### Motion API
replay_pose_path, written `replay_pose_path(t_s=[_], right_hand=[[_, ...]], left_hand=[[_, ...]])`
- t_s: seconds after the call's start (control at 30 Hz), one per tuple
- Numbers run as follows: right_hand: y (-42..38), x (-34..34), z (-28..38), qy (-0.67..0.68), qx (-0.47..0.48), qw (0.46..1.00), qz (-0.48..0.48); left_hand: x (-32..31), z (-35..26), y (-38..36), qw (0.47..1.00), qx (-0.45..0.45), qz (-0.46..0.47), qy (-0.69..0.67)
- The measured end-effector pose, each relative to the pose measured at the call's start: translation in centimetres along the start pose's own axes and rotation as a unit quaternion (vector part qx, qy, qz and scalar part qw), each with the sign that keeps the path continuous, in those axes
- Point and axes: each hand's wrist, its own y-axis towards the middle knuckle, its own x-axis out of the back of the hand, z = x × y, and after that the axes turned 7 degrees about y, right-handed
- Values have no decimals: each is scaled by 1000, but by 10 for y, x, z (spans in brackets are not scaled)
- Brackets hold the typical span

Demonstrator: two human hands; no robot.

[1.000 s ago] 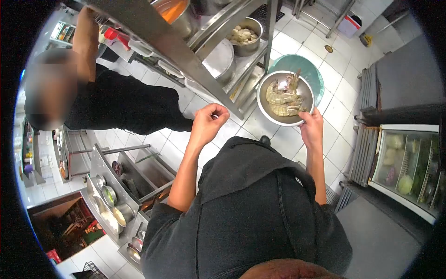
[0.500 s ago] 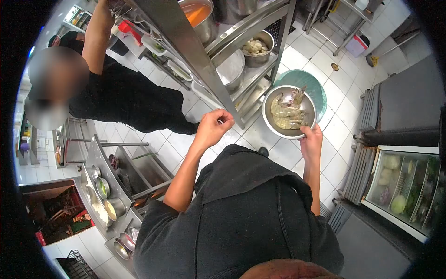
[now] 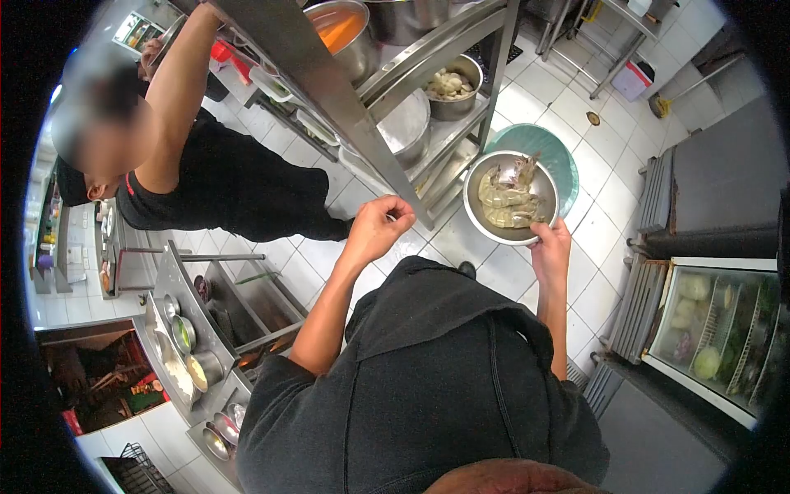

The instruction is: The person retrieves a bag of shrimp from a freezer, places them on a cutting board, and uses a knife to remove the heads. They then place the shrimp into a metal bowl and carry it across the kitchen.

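Observation:
A round metal bowl (image 3: 480, 224) with several raw shrimp (image 3: 508, 201) in it is held by its near right rim in my right hand (image 3: 551, 248), thumb over the edge. Below the bowl, partly covered by it, is a large green tub (image 3: 561, 156) on the floor. My left hand (image 3: 383, 228) hangs in the air to the left of the bowl, beside the foot of the metal rack, its fingers curled together; whether anything small is between them cannot be made out.
A metal rack (image 3: 448, 64) holds a pot of orange liquid (image 3: 339, 33) and a pot of pale pieces (image 3: 451, 86). A co-worker in black (image 3: 239, 181) stands at left. A glass-fronted fridge (image 3: 712, 329) is at right, a counter with small bowls (image 3: 177, 280) at lower left.
The co-worker has shifted, with head lower and raised arm moved right; another hand shows at a metal vessel. My hands and the bowl have barely moved.

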Motion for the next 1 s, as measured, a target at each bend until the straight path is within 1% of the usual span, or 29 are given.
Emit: replay_pose_path(t_s=[0.2,0.3,0.4,0.67,0.73,0.8,0.83,0.87,0.93,1.0], right_hand=[[8,11,-2,-9,-6,1000,8],[9,16,-4,-16,-1,1000,13],[5,5,1,0,3,1000,-3],[8,15,-2,-3,-1,1000,13],[4,16,-1,-5,-3,1000,-3],[3,22,-5,-8,1,999,-33],[9,32,-12,-25,17,1000,-7],[7,33,-8,-24,19,999,-9],[4,28,-7,-23,13,1000,-13],[2,29,-4,-16,3,1000,-13]], left_hand=[[-4,3,5,1000,-10,9,4],[-5,3,3,999,-32,5,5],[-6,4,4,1000,-25,14,1],[-4,-5,2,999,-1,26,20],[-6,-4,1,999,-5,25,21],[-14,10,-1,999,-30,13,16],[-15,10,1,999,-22,13,22],[-15,11,1,999,-14,14,30],[-17,16,2,1000,-16,14,1],[-13,6,1,1000,-15,21,11]])
